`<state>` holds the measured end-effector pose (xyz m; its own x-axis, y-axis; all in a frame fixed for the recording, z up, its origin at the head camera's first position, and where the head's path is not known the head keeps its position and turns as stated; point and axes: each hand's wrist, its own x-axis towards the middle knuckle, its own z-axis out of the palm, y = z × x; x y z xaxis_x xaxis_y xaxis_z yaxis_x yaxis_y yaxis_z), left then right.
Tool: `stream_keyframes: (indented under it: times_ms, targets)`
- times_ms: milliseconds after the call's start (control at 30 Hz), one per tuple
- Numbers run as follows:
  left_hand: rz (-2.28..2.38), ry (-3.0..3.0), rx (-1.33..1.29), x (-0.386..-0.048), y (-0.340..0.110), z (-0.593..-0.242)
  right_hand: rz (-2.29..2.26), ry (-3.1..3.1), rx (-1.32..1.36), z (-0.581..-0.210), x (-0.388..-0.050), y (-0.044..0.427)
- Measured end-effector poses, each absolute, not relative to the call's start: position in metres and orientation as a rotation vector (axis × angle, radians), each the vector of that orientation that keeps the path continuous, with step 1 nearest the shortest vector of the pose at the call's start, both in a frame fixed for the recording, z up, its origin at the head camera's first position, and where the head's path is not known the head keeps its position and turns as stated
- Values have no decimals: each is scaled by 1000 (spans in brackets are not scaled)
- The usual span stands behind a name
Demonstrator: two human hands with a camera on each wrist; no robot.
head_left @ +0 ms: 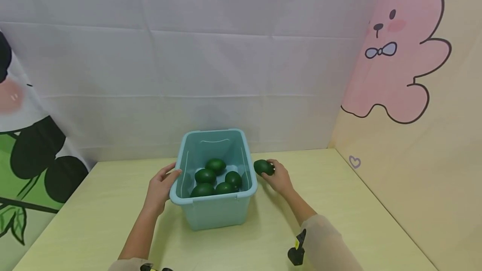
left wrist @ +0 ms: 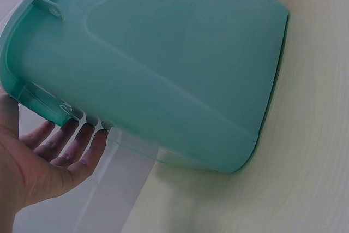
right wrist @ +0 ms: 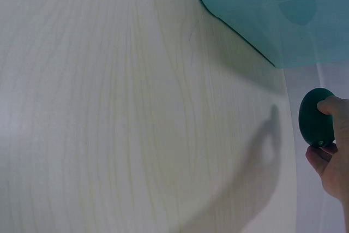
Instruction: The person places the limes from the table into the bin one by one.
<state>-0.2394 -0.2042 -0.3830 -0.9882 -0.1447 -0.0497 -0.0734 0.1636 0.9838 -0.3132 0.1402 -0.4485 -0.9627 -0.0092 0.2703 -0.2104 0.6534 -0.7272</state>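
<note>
In the head view, a light blue plastic bin (head_left: pixel 214 212) stands on the table, and several dark green avocados (head_left: pixel 205 176) lie on its floor. My left hand (head_left: pixel 160 189) holds the bin's left rim; the left wrist view has its bent fingertips against the wall beneath the rim, the thumb partly cut off. Just outside the right rim, my right hand (head_left: pixel 279 177) pinches another avocado (head_left: pixel 263 167) between thumb and fingers. The right wrist view shows that avocado (right wrist: pixel 315 118) held above the table, with a shadow below.
The pale yellow wood-grain table (head_left: pixel 324 204) extends on both sides of the bin. A white cloth (head_left: pixel 211 62) hangs behind it. To the right is a cream panel with a pink bear (head_left: pixel 399 62); a panda print (head_left: pixel 37 158) is at left.
</note>
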Motion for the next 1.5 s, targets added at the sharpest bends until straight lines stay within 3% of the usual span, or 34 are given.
stream_keyframes:
  times_ms: [1500]
  targets:
    - [-1964,-2392,231,-240,-205,-381,1106,-2597,303,-360,-322,146]
